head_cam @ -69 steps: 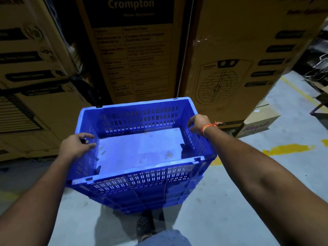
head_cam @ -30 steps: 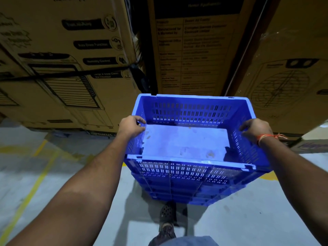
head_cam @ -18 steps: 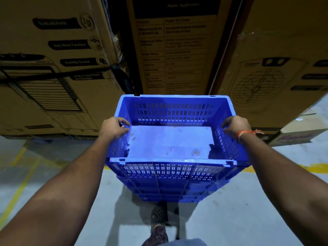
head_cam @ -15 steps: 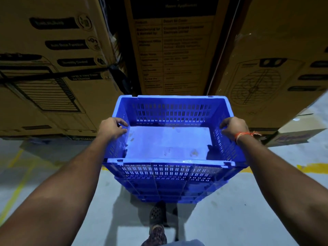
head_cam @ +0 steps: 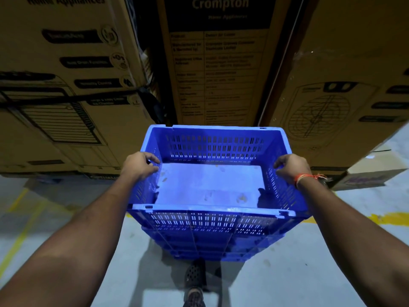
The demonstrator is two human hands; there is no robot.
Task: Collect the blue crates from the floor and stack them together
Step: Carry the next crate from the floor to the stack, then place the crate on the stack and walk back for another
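Looming behind everything, three tall cardboard cartons (head_cam: 218,63) now fill the background squarely where a second ago the view swung across them — the carry seems to have settled, with no other crate in sight to join. One stack of blue crates (head_cam: 210,220), about three nested, is held clear above the grey floor (head_cam: 309,273), over a shoe (head_cam: 194,273). The left hand (head_cam: 138,165) and right hand (head_cam: 291,168) — two, one per side rim — curl over the top crate's edges.

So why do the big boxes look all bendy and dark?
Head view: the wide lens bows the cardboard boxes outward; the light is dim, their small print blurs, the blue crate floor shines brightest, and its shadow falls on the concrete floor.
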